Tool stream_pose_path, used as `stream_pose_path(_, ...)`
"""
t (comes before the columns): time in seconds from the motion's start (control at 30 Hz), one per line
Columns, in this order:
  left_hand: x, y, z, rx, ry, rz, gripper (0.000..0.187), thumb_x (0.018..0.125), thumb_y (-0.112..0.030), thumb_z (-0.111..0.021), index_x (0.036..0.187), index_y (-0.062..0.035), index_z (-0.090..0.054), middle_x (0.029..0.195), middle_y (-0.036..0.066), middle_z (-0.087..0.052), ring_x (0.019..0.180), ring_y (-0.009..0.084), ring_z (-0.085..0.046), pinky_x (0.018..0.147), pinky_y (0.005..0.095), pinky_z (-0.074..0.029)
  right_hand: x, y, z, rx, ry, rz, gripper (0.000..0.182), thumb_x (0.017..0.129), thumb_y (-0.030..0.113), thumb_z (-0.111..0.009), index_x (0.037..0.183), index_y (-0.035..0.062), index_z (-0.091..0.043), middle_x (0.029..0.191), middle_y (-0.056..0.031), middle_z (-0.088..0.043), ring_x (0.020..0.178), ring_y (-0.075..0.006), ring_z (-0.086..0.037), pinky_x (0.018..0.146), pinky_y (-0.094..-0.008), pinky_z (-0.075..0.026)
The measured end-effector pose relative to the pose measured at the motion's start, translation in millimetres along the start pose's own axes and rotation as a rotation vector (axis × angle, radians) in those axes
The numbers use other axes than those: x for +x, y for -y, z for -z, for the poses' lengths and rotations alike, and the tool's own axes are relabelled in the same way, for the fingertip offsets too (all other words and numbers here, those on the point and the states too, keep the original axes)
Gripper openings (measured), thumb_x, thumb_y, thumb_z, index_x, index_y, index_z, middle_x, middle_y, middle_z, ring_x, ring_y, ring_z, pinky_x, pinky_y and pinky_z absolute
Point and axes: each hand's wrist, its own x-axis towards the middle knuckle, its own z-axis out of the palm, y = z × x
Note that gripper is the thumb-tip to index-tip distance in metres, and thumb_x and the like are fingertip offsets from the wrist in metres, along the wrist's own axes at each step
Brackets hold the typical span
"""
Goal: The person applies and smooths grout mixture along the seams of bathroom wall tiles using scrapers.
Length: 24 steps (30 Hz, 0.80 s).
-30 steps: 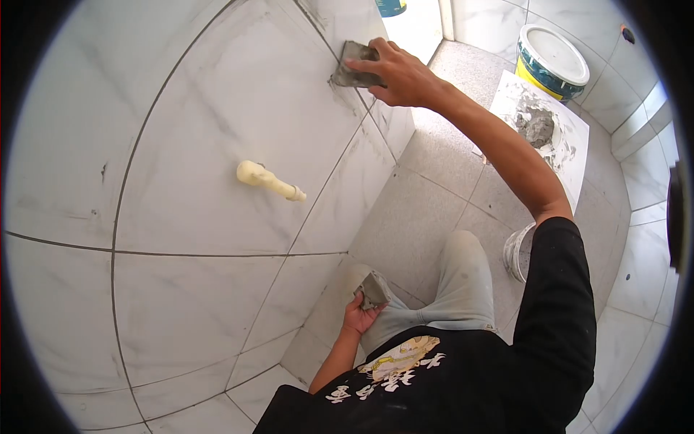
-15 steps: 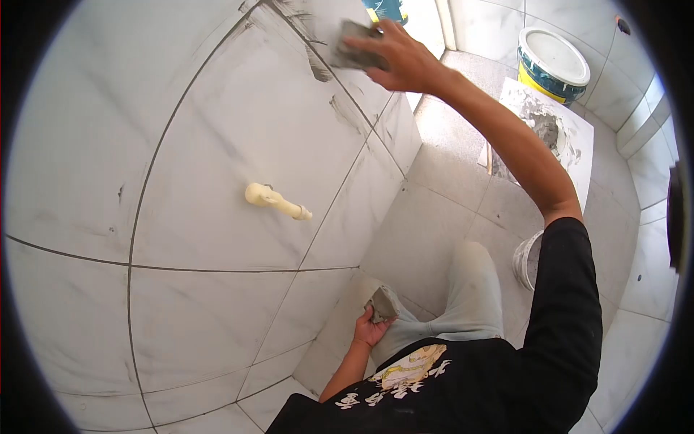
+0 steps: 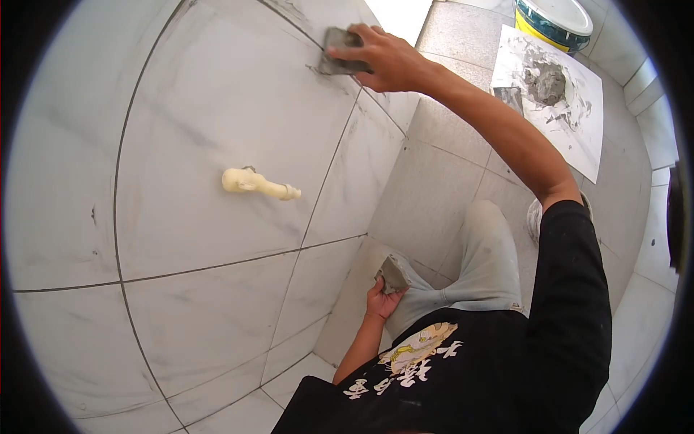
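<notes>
My right hand (image 3: 387, 61) reaches up to the tiled wall, closed on a flat grey rectangular pad (image 3: 338, 52) smeared with grout. The pad lies over a dark joint between marbled white tiles (image 3: 238, 94), with grey smears beside it. Low by my thigh, my left hand (image 3: 383, 299) grips a grey grout-coated piece (image 3: 392, 275) with a squared edge; its exact kind is unclear. A cream plastic pipe fitting (image 3: 260, 184) sticks out of the wall below my right hand.
On the grey floor at the right, a white board (image 3: 585, 137) carries a grout mound (image 3: 548, 83) and a dark flat blade (image 3: 510, 98). Behind it stands a lidded green-and-yellow bucket (image 3: 553, 25). A white bucket (image 3: 535, 220) is partly hidden by my right arm.
My right hand has moved slightly down and left along the tile joint with the pad, over the smeared patch. The view has shifted, and my left hand still holds its piece.
</notes>
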Motion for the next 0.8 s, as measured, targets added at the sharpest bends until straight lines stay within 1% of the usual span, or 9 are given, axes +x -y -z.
stream_pose_path(0.13, 3, 3, -3, 0.014, -0.051, -0.028, 0.047, 0.098, -0.033, -0.053, 0.139, -0.0119, -0.046, 0.138, 0.011, -0.054, 0.129, 0.033, -0.049, 0.109, 0.0615, -0.035, -1, -15, 8, 0.079, -0.082, -0.004, 0.068, 0.078, 0.007, -0.07, 0.138, 0.0344, -0.053, 0.137, -0.0109, -0.05, 0.12, -0.0248, -0.055, 0.1, -0.0373, -0.05)
stream_pose_path(0.27, -1, 1, 0, 0.025, -0.049, -0.024, 0.048, 0.098, -0.033, -0.054, 0.14, -0.0119, -0.045, 0.139, 0.011, -0.053, 0.129, 0.0334, -0.049, 0.109, 0.0612, -0.036, 41, -19, 23, 0.039, -0.385, 0.267, 0.075, 0.077, -0.007, -0.07, 0.137, 0.0338, -0.052, 0.14, -0.0037, -0.05, 0.127, -0.0204, -0.049, 0.109, -0.0368, -0.044)
stream_pose_path(0.33, 1, 1, 1, 0.024, -0.02, -0.021, 0.048, 0.098, -0.033, -0.054, 0.14, -0.0118, -0.045, 0.139, 0.011, -0.053, 0.129, 0.0335, -0.049, 0.109, 0.0612, -0.036, 60, -35, 14, 0.08, -0.398, 0.558, 0.058, 0.082, 0.02, -0.067, 0.138, 0.0157, -0.053, 0.124, -0.025, -0.049, 0.109, -0.0365, -0.054, 0.096, -0.0409, -0.046)
stream_pose_path(0.4, -1, 1, 5, 0.065, -0.046, -0.043, 0.049, 0.097, -0.032, -0.055, 0.141, -0.0125, -0.044, 0.14, 0.011, -0.052, 0.129, 0.0335, -0.049, 0.109, 0.0614, -0.035, 50, -44, -9, 0.004, -0.467, 0.568, 0.059, 0.08, 0.023, -0.069, 0.137, 0.0107, -0.054, 0.132, -0.0205, -0.05, 0.113, -0.0349, -0.053, 0.097, -0.0442, -0.045)
stream_pose_path(0.47, 4, 4, 4, -0.016, -0.01, -0.017, 0.048, 0.097, -0.031, -0.055, 0.14, -0.0127, -0.045, 0.14, 0.011, -0.052, 0.129, 0.0333, -0.049, 0.109, 0.0615, -0.035, 27, -53, -20, -0.167, -0.276, 0.245, 0.072, 0.082, -0.004, -0.068, 0.141, 0.033, -0.048, 0.141, -0.0058, -0.048, 0.13, -0.025, -0.045, 0.111, -0.0373, -0.043)
stream_pose_path(0.53, 1, 0, 0, -0.07, 0.03, 0.01, 0.047, 0.097, -0.03, -0.055, 0.14, -0.013, -0.045, 0.14, 0.011, -0.052, 0.129, 0.0331, -0.049, 0.109, 0.0616, -0.035, 16, -51, -7, -0.258, -0.248, 0.223, 0.068, 0.083, 0.005, -0.072, 0.141, 0.0316, -0.048, 0.14, -0.0063, -0.049, 0.128, -0.0255, -0.048, 0.106, -0.0377, -0.047)
stream_pose_path(0.63, 7, 1, -8, -0.094, 0.052, -0.022, 0.048, 0.097, -0.026, -0.055, 0.141, -0.0093, -0.043, 0.141, 0.013, -0.051, 0.132, 0.0336, -0.047, 0.11, 0.0592, -0.035, 21, -14, 29, 0.128, -0.234, -0.103, 0.068, 0.075, 0.03, -0.077, 0.139, 0.0257, -0.053, 0.136, -0.0181, -0.049, 0.12, -0.0289, -0.055, 0.094, -0.0389, -0.054)
stream_pose_path(0.73, -3, 3, 0, -0.019, 0.007, -0.028, 0.047, 0.098, -0.026, -0.054, 0.141, -0.0091, -0.044, 0.139, 0.013, -0.052, 0.131, 0.0334, -0.047, 0.11, 0.0591, -0.035, 78, 20, 86, 0.434, -0.319, -0.018, 0.055, 0.073, 0.022, -0.071, 0.127, 0.0149, -0.063, 0.128, -0.0217, -0.056, 0.112, -0.0324, -0.058, 0.083, -0.0406, -0.052)
stream_pose_path(0.8, -3, 2, -2, 0.051, -0.015, -0.041, 0.045, 0.098, -0.03, -0.054, 0.139, -0.0131, -0.047, 0.137, 0.01, -0.055, 0.13, 0.0318, -0.049, 0.11, 0.0609, -0.035, 112, 42, 144, 0.501, -0.195, -0.091, 0.059, 0.078, 0.024, -0.07, 0.132, 0.0036, -0.057, 0.141, -0.0169, -0.047, 0.112, -0.032, -0.053, 0.097, -0.0446, -0.044)
